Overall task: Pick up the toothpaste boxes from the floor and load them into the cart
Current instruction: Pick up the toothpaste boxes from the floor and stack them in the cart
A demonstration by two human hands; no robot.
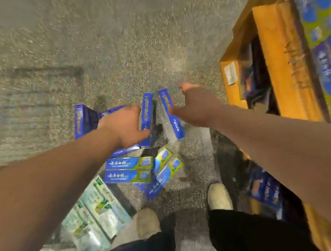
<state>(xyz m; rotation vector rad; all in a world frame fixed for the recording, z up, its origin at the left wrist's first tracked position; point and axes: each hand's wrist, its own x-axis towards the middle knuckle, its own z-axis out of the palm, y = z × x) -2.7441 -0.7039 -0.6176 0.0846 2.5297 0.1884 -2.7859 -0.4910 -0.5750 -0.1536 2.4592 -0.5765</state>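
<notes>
L hand [126, 128] gripping upright blue box [147, 119] w/ others behind. R hand [195, 109] reaching, fingers spread, touching blue box [170, 114] just left of it, long axis running away from person. More boxes [130, 170] lying on floor [109, 48] nearer feet.

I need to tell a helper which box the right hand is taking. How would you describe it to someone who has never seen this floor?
Start at the orange cardboard cartons along the right side, then follow the right hand down to the speckled floor. The blue toothpaste box at its fingers is the rightmost of the blue ones, standing apart from the green-ended boxes heaped nearer the shoes.
</notes>
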